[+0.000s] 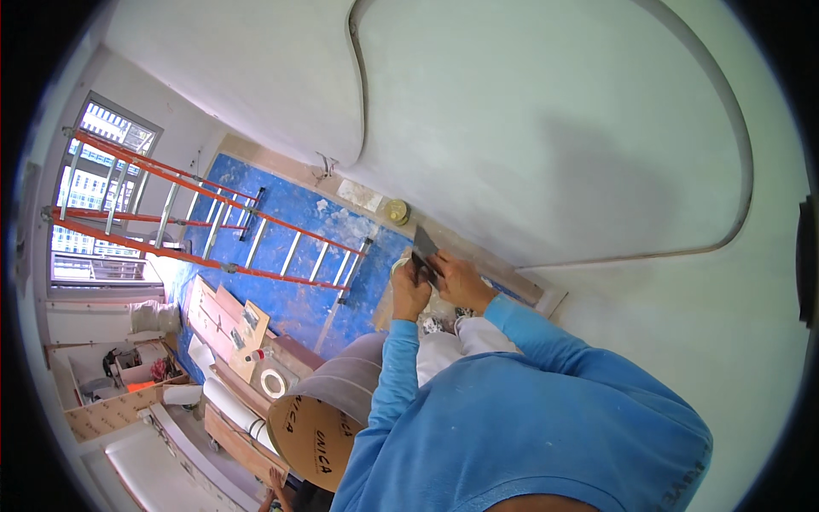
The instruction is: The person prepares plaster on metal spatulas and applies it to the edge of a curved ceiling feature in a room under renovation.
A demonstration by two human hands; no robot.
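My two hands come together in front of my body, near the foot of the white wall. My right hand (pixel 461 282) is closed round a putty knife (pixel 424 242), whose grey blade points up and away. Close against it, my left hand (pixel 411 294) is closed too, its thumb at a dark part by the blade's base. A small pale edge shows beside the left fingers; what that hand holds is partly hidden. Beyond the blade, a yellowish round tin (pixel 397 212) stands on the floor next to the wall.
An orange stepladder (pixel 230 267) stands on blue floor sheeting (pixel 294 207) at left. A large roll (pixel 316 439), boards (pixel 223 320) and a tape roll (pixel 273 383) lie lower left. Another person's hand (pixel 277 486) shows at the bottom. A curved groove (pixel 742 128) runs along the wall.
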